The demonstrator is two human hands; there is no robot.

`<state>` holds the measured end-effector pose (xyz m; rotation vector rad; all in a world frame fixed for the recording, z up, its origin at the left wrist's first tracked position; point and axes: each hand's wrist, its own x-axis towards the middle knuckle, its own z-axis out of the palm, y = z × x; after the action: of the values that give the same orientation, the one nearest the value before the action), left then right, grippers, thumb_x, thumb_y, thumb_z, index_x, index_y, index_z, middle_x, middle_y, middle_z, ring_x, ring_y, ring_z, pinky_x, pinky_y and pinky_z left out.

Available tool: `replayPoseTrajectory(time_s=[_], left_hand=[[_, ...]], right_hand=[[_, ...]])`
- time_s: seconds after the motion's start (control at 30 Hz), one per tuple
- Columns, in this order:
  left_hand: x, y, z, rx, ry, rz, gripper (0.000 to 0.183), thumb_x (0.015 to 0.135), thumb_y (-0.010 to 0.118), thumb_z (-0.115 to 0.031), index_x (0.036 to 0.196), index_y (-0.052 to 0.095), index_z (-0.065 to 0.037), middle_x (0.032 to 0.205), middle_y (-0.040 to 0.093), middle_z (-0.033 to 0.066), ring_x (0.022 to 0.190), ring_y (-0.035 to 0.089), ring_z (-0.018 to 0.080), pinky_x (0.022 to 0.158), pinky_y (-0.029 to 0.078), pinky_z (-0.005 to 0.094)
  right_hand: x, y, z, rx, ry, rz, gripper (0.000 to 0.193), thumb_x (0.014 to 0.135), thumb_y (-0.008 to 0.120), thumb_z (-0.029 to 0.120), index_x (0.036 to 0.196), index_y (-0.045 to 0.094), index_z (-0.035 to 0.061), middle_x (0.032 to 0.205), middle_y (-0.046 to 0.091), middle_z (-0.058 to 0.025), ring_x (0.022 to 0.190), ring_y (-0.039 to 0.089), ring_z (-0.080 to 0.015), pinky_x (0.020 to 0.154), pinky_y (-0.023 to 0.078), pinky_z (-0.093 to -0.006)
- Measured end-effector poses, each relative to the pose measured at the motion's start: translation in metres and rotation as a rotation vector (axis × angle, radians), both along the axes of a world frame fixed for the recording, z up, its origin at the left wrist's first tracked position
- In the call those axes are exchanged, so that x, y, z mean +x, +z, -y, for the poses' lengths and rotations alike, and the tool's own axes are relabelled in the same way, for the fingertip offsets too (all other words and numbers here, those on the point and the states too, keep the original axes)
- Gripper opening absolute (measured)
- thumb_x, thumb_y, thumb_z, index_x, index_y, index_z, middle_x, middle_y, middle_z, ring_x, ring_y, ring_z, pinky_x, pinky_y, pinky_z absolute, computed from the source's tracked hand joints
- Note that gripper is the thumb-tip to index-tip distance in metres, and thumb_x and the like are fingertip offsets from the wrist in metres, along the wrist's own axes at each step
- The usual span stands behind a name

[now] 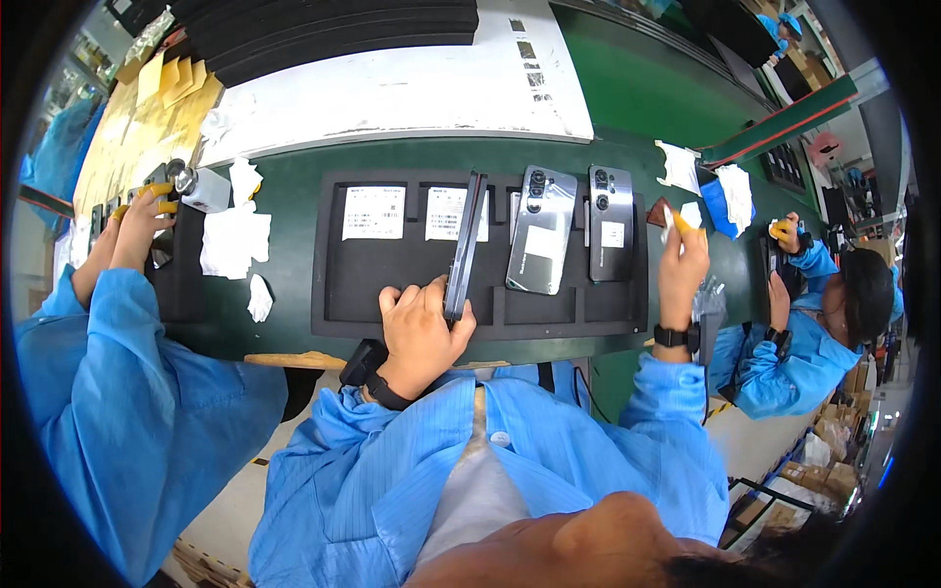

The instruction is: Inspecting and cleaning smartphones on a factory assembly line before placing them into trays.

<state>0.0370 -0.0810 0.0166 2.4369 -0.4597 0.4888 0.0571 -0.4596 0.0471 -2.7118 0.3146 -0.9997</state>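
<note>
From left to right, we first see a co-worker's hands (142, 230) at the edge of the view, then white cloths (235, 241) on the green tabletop (284, 201). At centre lies a black foam tray (368, 284), two white label cards (373, 213) in its upper left part. Over it we find the left hand (423, 328), fingers curled and thumb closed about the lower end of a dark phone (466, 245), which stands edge-on to us, its faces turned from view. Next come two grey phones (541, 230) (612, 223), backs upward on the tray, the nearer to centre lying slightly aslant. Beyond the tray we note the raised right hand (684, 269), its yellow-covered fingertips drawn together on a white wipe (671, 228), well apart from the held phone. We judge the step in hand to be checking or wiping this phone. The next move, in our reading, calls for a steady left grip and a flat face presented to the wipe, without knocking the neighbouring phones.
</note>
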Motion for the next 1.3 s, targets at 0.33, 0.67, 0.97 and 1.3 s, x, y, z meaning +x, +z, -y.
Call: replayPoseTrajectory(time_s=[0.33, 0.67, 0.97, 1.3], left_hand=[[0.010, 0.047, -0.002, 0.043, -0.031, -0.213, 0.059, 0.079, 0.074, -0.032, 0.127, 0.058, -0.003, 0.095, 0.066, 0.0154, 0.086, 0.062, 0.0339, 0.081, 0.043, 0.0436], [0.078, 0.040, 0.018, -0.310, -0.086, -0.570, 0.046, 0.082, 0.063, -0.012, 0.127, 0.058, 0.000, 0.091, 0.069, 0.0244, 0.088, 0.068, 0.0411, 0.079, 0.054, 0.0434], [0.024, 0.055, 0.020, -0.712, -0.196, -0.210, 0.064, 0.083, 0.061, 0.007, 0.144, 0.041, 0.008, 0.124, 0.064, 0.0239, 0.112, 0.067, 0.0264, 0.095, 0.053, 0.0336], [0.019, 0.054, 0.017, -0.509, -0.191, 0.048, 0.070, 0.080, 0.058, 0.006, 0.147, 0.040, 0.006, 0.120, 0.063, 0.0277, 0.105, 0.068, 0.0380, 0.089, 0.054, 0.0379]], right_hand=[[-0.009, 0.033, -0.093, 0.480, 0.239, -0.317, 0.030, 0.097, 0.060, 0.018, 0.119, 0.065, -0.0013, 0.104, 0.065, -0.0227, 0.096, 0.066, -0.0341, 0.082, 0.050, -0.0421], [0.033, 0.000, -0.222, 0.699, 0.598, -0.486, 0.037, 0.091, 0.051, 0.004, 0.126, 0.053, -0.0094, 0.103, 0.064, -0.0338, 0.097, 0.064, -0.0488, 0.081, 0.052, -0.0473], [-0.006, 0.026, -0.232, 0.840, 0.848, -0.039, 0.049, 0.089, 0.041, -0.010, 0.137, 0.042, -0.0109, 0.140, 0.050, -0.0286, 0.131, 0.053, -0.0380, 0.109, 0.044, -0.0431], [-0.007, 0.005, -0.233, 0.994, 0.986, 0.053, 0.045, 0.092, 0.037, -0.012, 0.137, 0.039, -0.0118, 0.148, 0.042, -0.0293, 0.139, 0.044, -0.0364, 0.116, 0.035, -0.0454]])
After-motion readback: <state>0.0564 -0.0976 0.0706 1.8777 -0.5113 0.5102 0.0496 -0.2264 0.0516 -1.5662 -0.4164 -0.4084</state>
